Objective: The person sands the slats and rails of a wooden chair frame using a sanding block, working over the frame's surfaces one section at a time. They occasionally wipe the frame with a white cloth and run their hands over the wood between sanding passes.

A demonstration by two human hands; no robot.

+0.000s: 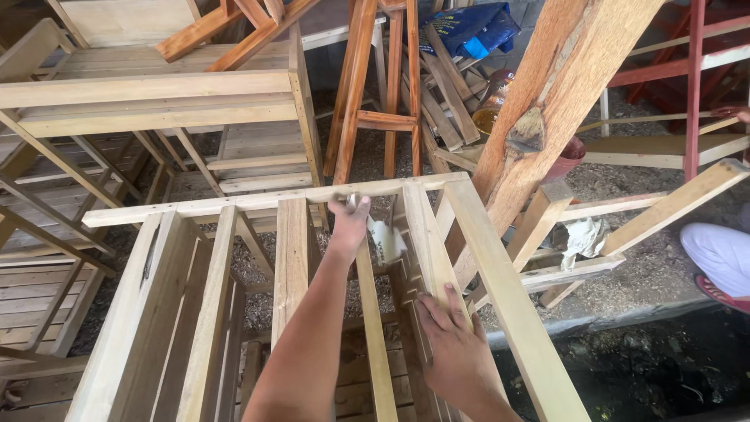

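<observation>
**Position of the hands.** The left hand (348, 223) reaches forward to the far end of the wooden frame (500, 289) and is clenched around a small tool (353, 201). Only a bit of grey metal shows above the knuckles, so its kind cannot be told. The tool sits just under the top rail (258, 200), between two upright slats. A white patch (387, 238) hangs just beside the hand; whether it is cloth, paper or part of the tool cannot be told. The right hand (449, 336) holds nothing: it lies released, fingers spread, pressed flat on the nearer slat (426, 234).

**Working the spot well (judgement).**
- Keep the right palm bearing down on the slat. The frame is light and open, and is likely to rock under the tool otherwise.
- Keep the left wrist in line with the forearm. The reach is long, and a bent wrist loses control at the rail.
- Work in short strokes; the gap between the slats is narrow and the knuckles are close to the wood.
- Keep the right fingers well apart from the tool's path.

**Surroundings.** A thick slanting post (547, 86) crosses just beside the frame on the right. Another person's white-clad leg (723, 254) rests near the right edge. Sawdust (656, 266) covers the floor.
</observation>
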